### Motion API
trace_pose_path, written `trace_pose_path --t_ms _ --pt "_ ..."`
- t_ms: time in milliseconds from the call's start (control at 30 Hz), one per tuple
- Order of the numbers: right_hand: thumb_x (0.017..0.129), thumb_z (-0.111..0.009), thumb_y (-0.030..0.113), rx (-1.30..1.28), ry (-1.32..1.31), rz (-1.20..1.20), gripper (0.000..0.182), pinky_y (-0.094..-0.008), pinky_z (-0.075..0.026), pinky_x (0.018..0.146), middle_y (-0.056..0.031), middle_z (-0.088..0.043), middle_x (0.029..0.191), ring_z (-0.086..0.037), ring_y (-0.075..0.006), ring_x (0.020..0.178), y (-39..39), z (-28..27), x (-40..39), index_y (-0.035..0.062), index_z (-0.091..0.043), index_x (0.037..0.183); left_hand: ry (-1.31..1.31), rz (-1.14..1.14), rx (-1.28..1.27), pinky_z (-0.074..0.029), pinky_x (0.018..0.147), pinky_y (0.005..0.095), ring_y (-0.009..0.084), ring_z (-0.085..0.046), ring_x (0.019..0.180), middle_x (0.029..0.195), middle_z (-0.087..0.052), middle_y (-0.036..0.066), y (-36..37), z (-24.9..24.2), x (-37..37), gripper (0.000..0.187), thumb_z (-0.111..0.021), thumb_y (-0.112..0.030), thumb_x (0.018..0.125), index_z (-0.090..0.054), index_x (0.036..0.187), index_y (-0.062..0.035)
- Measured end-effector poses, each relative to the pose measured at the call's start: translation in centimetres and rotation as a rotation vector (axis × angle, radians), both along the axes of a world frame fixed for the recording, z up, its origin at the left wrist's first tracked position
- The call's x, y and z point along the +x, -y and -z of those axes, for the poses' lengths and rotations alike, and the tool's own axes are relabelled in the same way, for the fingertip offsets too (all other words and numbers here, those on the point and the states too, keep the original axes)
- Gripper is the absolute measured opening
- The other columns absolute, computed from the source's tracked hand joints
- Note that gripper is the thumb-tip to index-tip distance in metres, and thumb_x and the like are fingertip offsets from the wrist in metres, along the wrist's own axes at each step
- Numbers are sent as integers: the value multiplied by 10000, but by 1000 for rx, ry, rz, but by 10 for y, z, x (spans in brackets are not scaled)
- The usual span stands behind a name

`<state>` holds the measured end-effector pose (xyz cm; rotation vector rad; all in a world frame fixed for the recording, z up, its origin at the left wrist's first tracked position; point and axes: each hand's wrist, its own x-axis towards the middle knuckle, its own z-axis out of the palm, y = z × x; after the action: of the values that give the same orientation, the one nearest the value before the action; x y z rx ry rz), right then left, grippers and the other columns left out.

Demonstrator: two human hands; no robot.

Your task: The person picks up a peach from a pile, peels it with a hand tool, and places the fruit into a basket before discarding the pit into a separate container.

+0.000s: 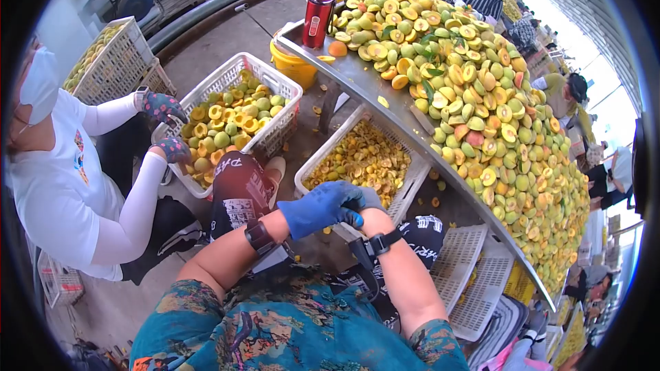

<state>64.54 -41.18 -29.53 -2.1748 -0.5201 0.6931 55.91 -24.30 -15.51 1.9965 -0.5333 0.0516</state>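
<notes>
My left hand point(313, 209), in a blue glove, reaches across to my right hand, its fingers closed on the edge of the greyish glove there. My right hand point(372, 200) is mostly hidden behind the left one, so its fingers do not show. Both hands are above the near side of a white crate point(307, 173) holding small yellow fruit pieces point(368, 158). Beyond them a metal table point(364, 82) bears a large heap of halved green and yellow fruit point(474, 96).
A co-worker in patterned gloves point(165, 106) sits at left by a white crate point(278, 81) of halved fruit. A red flask point(318, 17) stands on the table's corner, above a yellow bucket point(292, 67). Empty crates point(459, 261) lie at lower right. Several people are beyond the heap.
</notes>
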Motion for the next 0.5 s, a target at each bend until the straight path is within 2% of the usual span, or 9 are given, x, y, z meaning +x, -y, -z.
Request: trace_pose_path --t_ms 67,100,167,233,333,367,400,433,500 --pt "809 -667 327 -28 108 -100 256 -346 -520 684 -124 -705 899 -680 -262 801 3 -23 -14 118 -711 949 -206 120 10 -479 746 379 316 -611 837 899 -637 142 -3 0 0 351 -748 -279 774 -618 976 -23" --pt "808 -691 307 -54 213 -200 251 -317 -520 695 -124 -704 905 -676 -248 782 4 -34 -20 105 -709 955 -203 124 10 -479 746 379 316 -611 837 899 -637 142 -4 4 -1 351 -748 -279 774 -618 976 -23" --pt "785 -701 346 -183 350 -308 292 -342 -523 714 -112 -707 879 -680 -264 801 -8 -75 -27 88 -708 920 -112 89 18 -480 722 375 306 -611 783 849 -621 143 -5 15 -4 251 -718 -188 795 -609 943 -17" --pt "828 -635 302 -601 350 -442 255 -372 -518 769 -121 -700 962 -668 -292 879 -19 -110 -31 92 -691 962 -149 5 -12 -479 707 373 291 -604 757 821 -609 144 -3 18 -4 213 -694 -159 795 -592 918 -19" --pt "857 -562 226 -443 163 -314 266 -388 -505 837 -139 -668 1088 -644 -292 967 -1 -24 -22 89 -654 1066 -200 -186 -42 -476 675 365 260 -587 714 772 -583 134 7 27 -8 154 -647 -124 794 -554 872 -28" --pt "894 -457 491 -245 35 -342 517 -317 -409 985 -98 -540 1321 -515 -179 1205 4 10 -20 168 -540 1289 -206 -299 -46 -474 658 360 242 -576 698 750 -569 123 13 32 -5 135 -623 -118 794 -534 852 -35" --pt "876 -463 516 -163 64 -353 548 -327 -391 999 -89 -523 1336 -498 -184 1220 2 8 -23 174 -530 1300 -235 -411 -136 -455 633 407 346 -549 673 722 -542 133 17 50 1 127 -598 -86 773 -529 874 -54" --pt "858 -469 541 -150 145 -370 580 -337 -373 1014 -80 -506 1351 -480 -188 1234 -4 1 -27 180 -519 1310 -199 -396 -138 -455 633 407 346 -549 673 722 -542 133 20 60 8 127 -598 -86 773 -529 874 -54" --pt "823 -480 590 -175 244 -408 646 -356 -337 1043 -62 -472 1382 -444 -197 1263 -10 -4 -27 192 -498 1332 -496 -465 -435 -458 691 422 327 -581 796 827 -591 121 19 82 13 102 -573 -82 789 -554 889 -73"
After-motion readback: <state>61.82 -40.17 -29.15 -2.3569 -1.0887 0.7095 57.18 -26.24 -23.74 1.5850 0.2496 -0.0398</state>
